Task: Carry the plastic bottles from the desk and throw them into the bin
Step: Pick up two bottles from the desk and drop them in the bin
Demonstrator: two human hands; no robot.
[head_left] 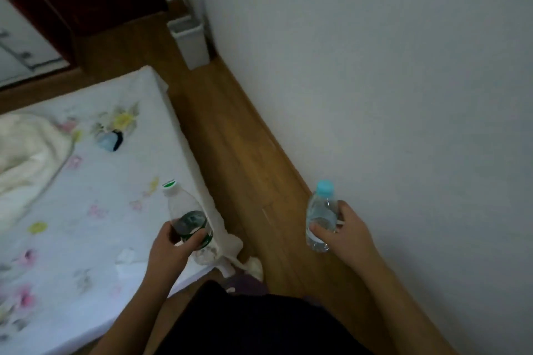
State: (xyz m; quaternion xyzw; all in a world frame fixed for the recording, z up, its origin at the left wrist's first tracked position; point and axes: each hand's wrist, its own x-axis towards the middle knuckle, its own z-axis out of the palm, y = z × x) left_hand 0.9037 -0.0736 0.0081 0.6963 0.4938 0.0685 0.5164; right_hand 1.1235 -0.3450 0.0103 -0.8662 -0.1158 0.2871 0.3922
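Got my left hand [170,251] wrapped round the green-cap bottle [187,219] and my right hand [344,232] gripping the blue-cap bottle [321,214]. The grey bin [191,43] sits far ahead against the wall [375,66], bare wooden floor [230,152] running to it, bed [86,196] crowding the left.

Both bare forearms reach up from the bottom edge of the frame. Left hand [170,251], lower centre-left: fingers curled closed around the clear plastic bottle with white-and-green cap [187,216], thumb on the near side. Right hand [343,232], lower centre-right: wrapped around the small clear plastic bottle with light-blue cap [321,216], thumb across its front. Hands well apart, about level. Dark-clothed torso between the arms at bottom centre.
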